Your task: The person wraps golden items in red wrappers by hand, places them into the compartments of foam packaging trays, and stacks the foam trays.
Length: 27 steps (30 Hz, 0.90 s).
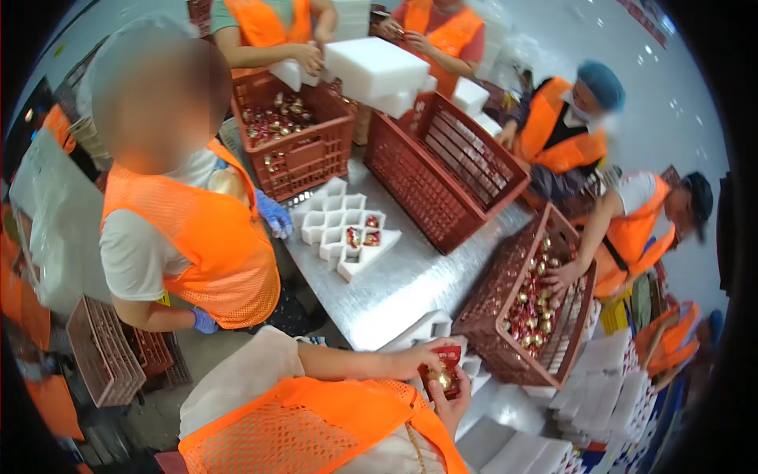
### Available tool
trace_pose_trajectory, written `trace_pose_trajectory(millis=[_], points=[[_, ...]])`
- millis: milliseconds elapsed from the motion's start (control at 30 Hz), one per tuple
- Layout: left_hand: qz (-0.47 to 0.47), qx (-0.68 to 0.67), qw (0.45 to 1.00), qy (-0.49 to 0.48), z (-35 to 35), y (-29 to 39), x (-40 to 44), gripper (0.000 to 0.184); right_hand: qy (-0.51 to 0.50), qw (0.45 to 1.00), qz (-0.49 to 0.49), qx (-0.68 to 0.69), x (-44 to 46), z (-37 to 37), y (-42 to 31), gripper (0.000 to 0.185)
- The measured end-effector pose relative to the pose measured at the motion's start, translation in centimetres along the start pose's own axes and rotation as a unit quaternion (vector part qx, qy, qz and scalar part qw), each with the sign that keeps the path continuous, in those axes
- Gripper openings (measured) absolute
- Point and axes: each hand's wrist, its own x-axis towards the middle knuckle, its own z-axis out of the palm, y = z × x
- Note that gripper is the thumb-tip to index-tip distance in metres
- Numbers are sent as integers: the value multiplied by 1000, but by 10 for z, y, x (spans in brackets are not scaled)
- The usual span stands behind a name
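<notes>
My left hand and my right hand are close together at the lower middle. Both close around a red packet with a round gold piece showing between the fingers. Just behind them, partly hidden, lies white foam. Farther back on the metal table, a white foam divider has several red-and-gold pieces in its cells. To the right of my hands stands a red-brown crate with many red-and-gold pieces inside.
A large red-brown crate stands mid-table; another at the back left holds red-and-gold pieces. A co-worker in blue gloves stands left. Another person's hand reaches into the right crate. White foam stacks are at right.
</notes>
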Motion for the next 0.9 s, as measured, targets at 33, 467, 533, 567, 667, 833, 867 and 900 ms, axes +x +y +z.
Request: trace_pose_trajectory(millis=[33, 467, 533, 567, 667, 833, 867, 900], points=[[-66, -5, 997, -48, -4, -3, 0, 61, 24, 1000, 13, 0, -1, 1, -5, 57], [-211, 285, 935, 29, 8, -17, 10, 24, 112, 919, 205, 317, -43, -38, 44, 24], [-232, 313, 921, -21, 5, -31, 18, 25, 159, 905, 220, 326, -59, -37, 48, 23], [-245, 342, 905, -64, 4, -37, 22, 27, 196, 891, 233, 336, -65, -36, 49, 22], [-197, 385, 887, -162, 9, -66, 34, 21, 264, 904, 208, 265, -75, -45, 61, 22], [-264, 351, 878, -192, 16, -87, 51, 22, 275, 943, 181, -38, -57, -68, 51, 26], [-316, 288, 892, -146, 12, -91, 55, 26, 291, 935, 78, -186, -47, -69, 57, 29], [-310, 291, 894, -143, 7, -92, 57, 26, 288, 937, 71, -185, -42, -69, 60, 29]])
